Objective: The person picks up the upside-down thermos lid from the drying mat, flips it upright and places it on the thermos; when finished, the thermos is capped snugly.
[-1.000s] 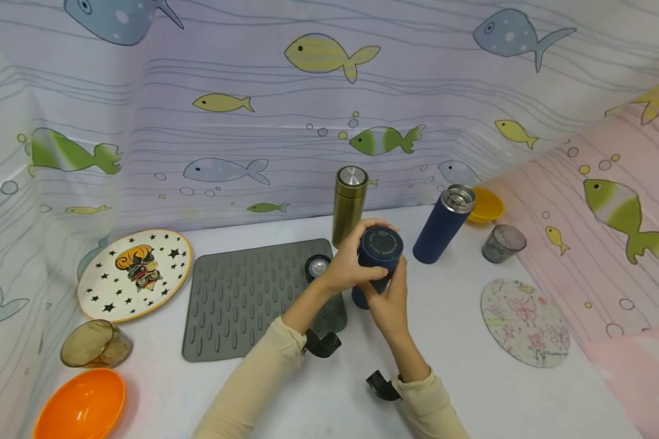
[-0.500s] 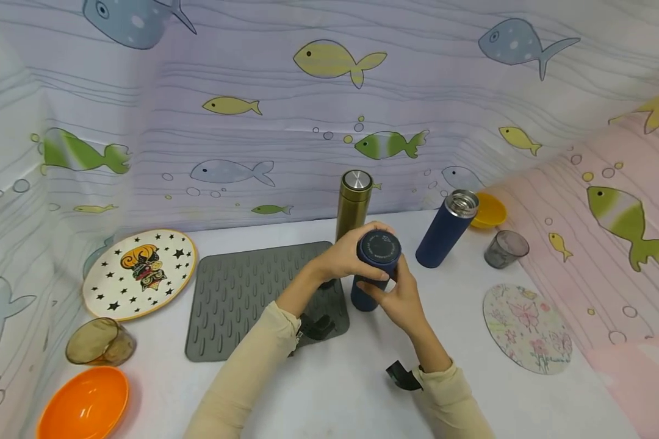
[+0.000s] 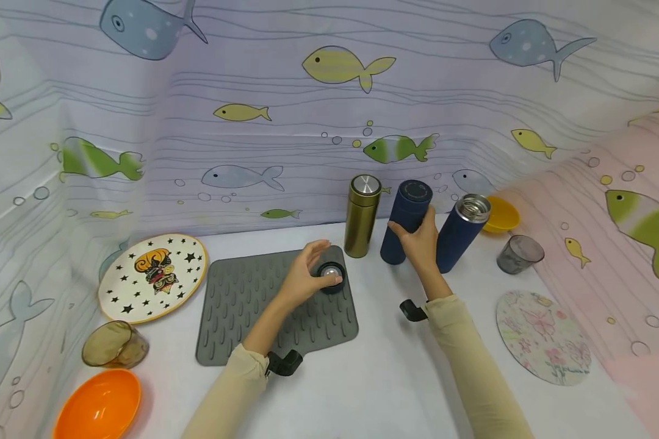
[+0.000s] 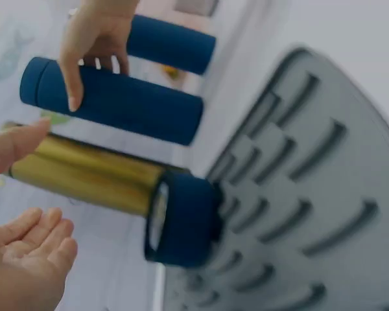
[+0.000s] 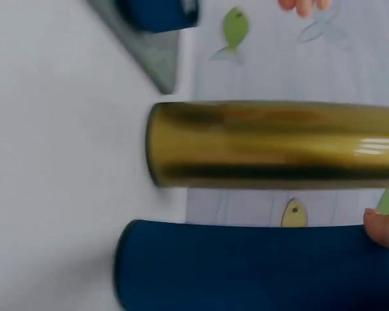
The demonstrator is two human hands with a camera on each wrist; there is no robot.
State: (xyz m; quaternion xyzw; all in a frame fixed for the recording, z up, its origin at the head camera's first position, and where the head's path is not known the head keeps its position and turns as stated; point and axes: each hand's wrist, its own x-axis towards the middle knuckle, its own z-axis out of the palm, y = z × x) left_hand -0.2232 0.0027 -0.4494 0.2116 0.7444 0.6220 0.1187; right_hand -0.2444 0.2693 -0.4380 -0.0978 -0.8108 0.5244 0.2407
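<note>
My right hand [image 3: 424, 244] grips a capped navy thermos [image 3: 406, 222], which stands upright between a gold thermos [image 3: 359, 225] and a second navy thermos [image 3: 457, 238]. That second one has no lid; its steel mouth shows. My left hand [image 3: 303, 279] is over the grey ridged mat [image 3: 247, 292], beside a dark blue lid [image 3: 331, 285] that lies there with its inside up. In the left wrist view, the thumb and fingers are spread apart with nothing between them, and the lid [image 4: 191, 220] stands away from the fingertips.
At left lie a star-patterned plate [image 3: 192, 286], an amber glass [image 3: 107, 344] and an orange bowl [image 3: 99, 402]. A yellow bowl [image 3: 502, 214], a grey glass [image 3: 518, 255] and a round floral mat [image 3: 543, 338] are at right. A fish-print curtain [image 3: 318, 122] hangs behind the table.
The capped thermos has moved back and right from the mat's edge, held by the right hand. My left hand has let go of it and moved left to the lid.
</note>
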